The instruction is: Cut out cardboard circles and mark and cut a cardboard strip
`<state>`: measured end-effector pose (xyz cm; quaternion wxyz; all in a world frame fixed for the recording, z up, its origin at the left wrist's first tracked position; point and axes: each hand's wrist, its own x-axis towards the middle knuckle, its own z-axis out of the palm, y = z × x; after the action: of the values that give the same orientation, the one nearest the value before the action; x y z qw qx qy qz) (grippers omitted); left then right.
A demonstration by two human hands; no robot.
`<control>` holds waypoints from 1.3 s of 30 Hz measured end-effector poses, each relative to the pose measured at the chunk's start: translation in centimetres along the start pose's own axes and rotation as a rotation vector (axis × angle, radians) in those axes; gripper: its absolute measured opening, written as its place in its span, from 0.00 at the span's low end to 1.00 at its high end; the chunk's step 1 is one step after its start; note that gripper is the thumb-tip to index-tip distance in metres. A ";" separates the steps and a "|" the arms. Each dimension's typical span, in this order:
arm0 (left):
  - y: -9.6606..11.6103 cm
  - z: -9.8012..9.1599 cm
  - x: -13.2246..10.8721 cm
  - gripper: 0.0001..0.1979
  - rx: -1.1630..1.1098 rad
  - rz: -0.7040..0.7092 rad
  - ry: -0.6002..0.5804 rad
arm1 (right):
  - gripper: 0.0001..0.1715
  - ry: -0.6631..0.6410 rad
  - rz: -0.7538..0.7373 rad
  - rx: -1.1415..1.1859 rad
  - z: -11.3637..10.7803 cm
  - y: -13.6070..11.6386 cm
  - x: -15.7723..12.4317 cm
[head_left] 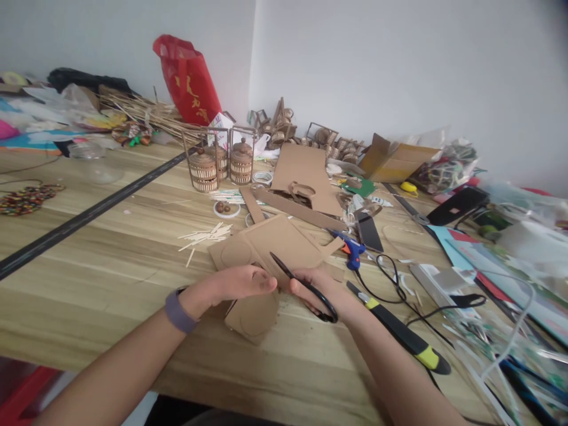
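My right hand [322, 287] has its fingers in the handles of black scissors [288, 269], whose blades point up and to the left over the cardboard. Close beside it, my left hand [242, 284] is closed, thumb on top, at a piece of cardboard; its fingertips are partly hidden. Below that hand, a cardboard piece [252, 316] bears a drawn circle. A larger cardboard sheet [281, 234] lies just beyond both hands, and another circle outline shows near its left corner.
A blue glue gun [354, 251] and a utility knife [399, 331] lie to the right. Small wooden sticks [206, 235] are scattered at left, with lidded miniature baskets [204, 168] behind. A cardboard panel [302, 171], power strip [439, 290] and red bag [189, 83] stand farther off.
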<state>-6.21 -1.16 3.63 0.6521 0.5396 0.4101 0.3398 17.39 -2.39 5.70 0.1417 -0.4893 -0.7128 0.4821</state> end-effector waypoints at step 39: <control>0.2 -4.1 2.2 0.15 0.989 0.086 0.475 | 0.39 0.319 -0.106 0.154 2.0 2.9 0.7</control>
<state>-8.97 2.54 3.14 0.1962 0.7064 0.6343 0.2453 17.33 -2.73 2.09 0.3151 -0.5089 -0.6673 0.4433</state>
